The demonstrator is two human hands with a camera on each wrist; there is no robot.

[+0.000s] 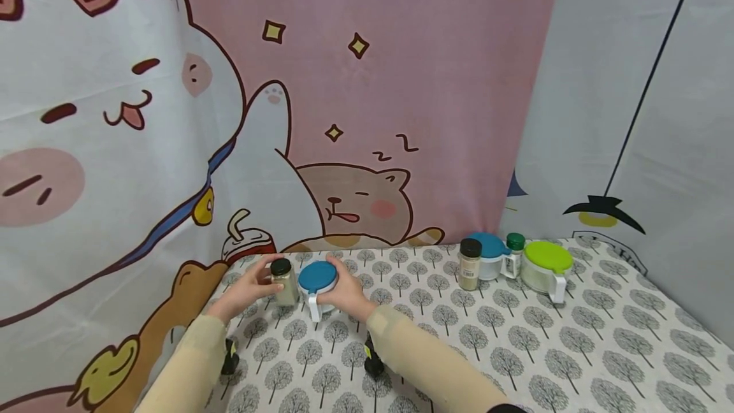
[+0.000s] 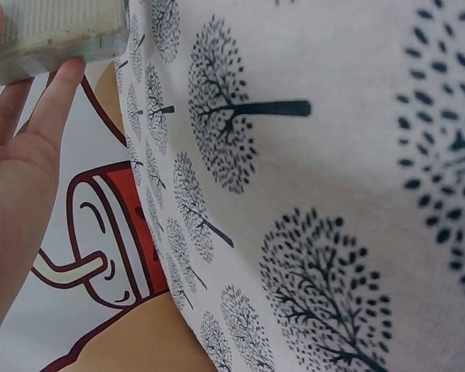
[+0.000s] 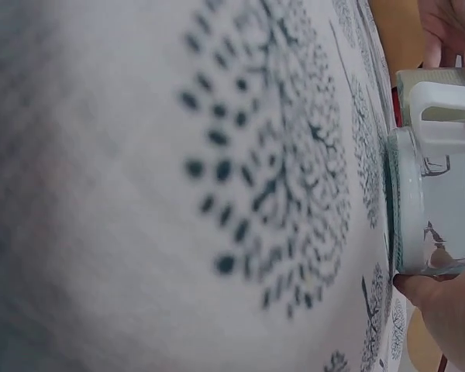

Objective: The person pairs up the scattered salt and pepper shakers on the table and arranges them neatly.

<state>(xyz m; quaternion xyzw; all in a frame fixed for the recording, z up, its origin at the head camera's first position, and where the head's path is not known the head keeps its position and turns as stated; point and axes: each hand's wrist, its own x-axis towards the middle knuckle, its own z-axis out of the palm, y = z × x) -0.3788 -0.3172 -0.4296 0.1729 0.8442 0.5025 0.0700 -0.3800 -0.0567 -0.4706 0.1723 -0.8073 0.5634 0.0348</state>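
At the far left of the table, my left hand (image 1: pixel 243 290) holds a clear spice jar (image 1: pixel 286 294) with a black lid and pale contents. Fingers and thumb are around its sides, and in the left wrist view fingertips lie against the jar (image 2: pixel 62 35) near its base. Just right of it stands a clear seasoning pot (image 1: pixel 318 280) with a blue lid and a white handle facing me. My right hand (image 1: pixel 348 292) grips this pot from its right side. In the right wrist view the pot (image 3: pixel 449 194) looks see-through, its base at the tablecloth.
Back right on the table stand another black-lidded spice jar (image 1: pixel 469 266), a second blue-lidded pot (image 1: pixel 489 250), a green-capped jar (image 1: pixel 515 244) and a lime-lidded pot (image 1: pixel 541 266). A tree-print tablecloth (image 1: pixel 447 336) covers the table. A cartoon curtain (image 1: pixel 447 81) hangs behind.
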